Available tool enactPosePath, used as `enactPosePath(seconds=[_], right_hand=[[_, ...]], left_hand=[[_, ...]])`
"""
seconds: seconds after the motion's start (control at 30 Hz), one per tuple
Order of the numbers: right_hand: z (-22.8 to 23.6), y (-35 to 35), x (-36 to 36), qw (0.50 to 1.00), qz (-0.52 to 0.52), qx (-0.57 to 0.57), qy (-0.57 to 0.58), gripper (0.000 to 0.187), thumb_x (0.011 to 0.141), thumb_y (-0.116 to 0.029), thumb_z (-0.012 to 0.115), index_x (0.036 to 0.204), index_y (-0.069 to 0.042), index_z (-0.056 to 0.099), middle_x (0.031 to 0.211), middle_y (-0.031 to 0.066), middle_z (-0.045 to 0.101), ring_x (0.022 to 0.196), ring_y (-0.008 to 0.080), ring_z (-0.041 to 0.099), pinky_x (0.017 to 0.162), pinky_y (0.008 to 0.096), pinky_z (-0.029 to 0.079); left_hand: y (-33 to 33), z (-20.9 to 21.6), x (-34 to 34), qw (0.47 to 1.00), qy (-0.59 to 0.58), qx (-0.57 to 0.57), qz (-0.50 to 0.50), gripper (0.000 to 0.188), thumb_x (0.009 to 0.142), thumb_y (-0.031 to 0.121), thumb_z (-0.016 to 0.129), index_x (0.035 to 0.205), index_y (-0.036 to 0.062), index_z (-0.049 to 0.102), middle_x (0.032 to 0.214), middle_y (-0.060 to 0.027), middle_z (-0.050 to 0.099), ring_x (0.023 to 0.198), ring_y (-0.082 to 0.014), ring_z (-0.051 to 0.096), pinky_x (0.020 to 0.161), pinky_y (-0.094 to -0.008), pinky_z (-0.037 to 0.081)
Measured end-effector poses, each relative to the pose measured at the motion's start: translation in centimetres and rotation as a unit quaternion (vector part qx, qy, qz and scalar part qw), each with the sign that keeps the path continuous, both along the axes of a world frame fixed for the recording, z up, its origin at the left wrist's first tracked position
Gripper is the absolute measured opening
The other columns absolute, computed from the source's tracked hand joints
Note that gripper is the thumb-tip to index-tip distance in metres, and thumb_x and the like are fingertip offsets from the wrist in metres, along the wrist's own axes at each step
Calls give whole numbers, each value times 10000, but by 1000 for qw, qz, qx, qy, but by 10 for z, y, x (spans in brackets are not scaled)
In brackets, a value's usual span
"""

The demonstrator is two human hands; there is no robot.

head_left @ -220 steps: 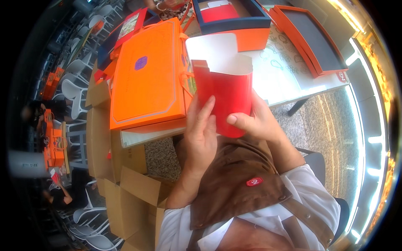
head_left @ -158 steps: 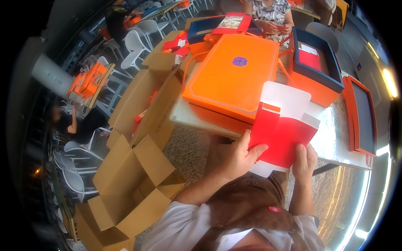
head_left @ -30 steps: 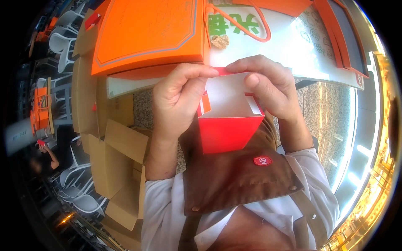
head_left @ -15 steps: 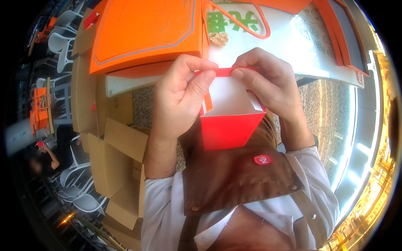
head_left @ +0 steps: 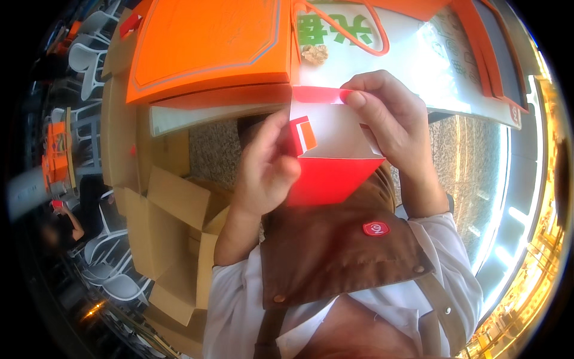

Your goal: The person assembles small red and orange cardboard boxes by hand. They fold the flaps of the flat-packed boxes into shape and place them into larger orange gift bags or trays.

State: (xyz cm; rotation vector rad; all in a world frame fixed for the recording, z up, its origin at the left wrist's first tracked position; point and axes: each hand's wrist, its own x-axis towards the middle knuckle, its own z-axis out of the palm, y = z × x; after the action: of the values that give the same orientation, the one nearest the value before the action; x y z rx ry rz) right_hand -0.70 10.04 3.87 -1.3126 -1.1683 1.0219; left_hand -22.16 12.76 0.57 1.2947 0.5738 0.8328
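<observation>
- The left hand [head_left: 266, 164] has just dropped from the lid flap [head_left: 317, 95] to the side flap [head_left: 305, 134], leaving the mouth unclosed.
- Right hand [head_left: 394, 119]: grip pinching the lid flap; left grip: partly spread, cannot tell if holding.
- Red carton [head_left: 338, 179]: nearer the wearer than the orange box [head_left: 209, 54], off its right corner; mouth up, long axis apparently running downward.

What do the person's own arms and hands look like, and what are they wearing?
The left hand and right hand are bare, with no gloves or jewellery visible. Loose white sleeves end near the elbows, leaving the forearms uncovered. The brown apron has brown straps and a small red badge.
</observation>
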Motion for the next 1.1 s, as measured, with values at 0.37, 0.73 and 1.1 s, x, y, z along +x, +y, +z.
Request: enactPosePath(seconds=[0.37,0.73,1.1], right_hand=[[2,-2,8,990,77,96,-68,186,928,-70,657,1079,35,685,865,77,663,669,114,602,617,250,479],[-2,-3,13,971,157,171,-53,120,876,29,640,988,45,679,995,132,692,929,229,672,827,313,519],[2,-4,7,975,180,132,-15,121,883,-8,654,995,32,677,1056,144,687,976,250,663,855,330,514]], left_hand=[[-12,-9,-3,998,-1,26,62,865,898,415,743,1470,-89,336,1374,-169,536,1252,-217,523,1055,-352,416],[-9,-4,1,997,-3,56,57,779,907,307,753,1488,-30,360,1208,-166,638,1120,-209,606,989,-325,462],[-6,-8,-4,994,4,100,48,667,916,238,745,1455,10,424,1192,-133,640,1097,-187,603,977,-318,466]])
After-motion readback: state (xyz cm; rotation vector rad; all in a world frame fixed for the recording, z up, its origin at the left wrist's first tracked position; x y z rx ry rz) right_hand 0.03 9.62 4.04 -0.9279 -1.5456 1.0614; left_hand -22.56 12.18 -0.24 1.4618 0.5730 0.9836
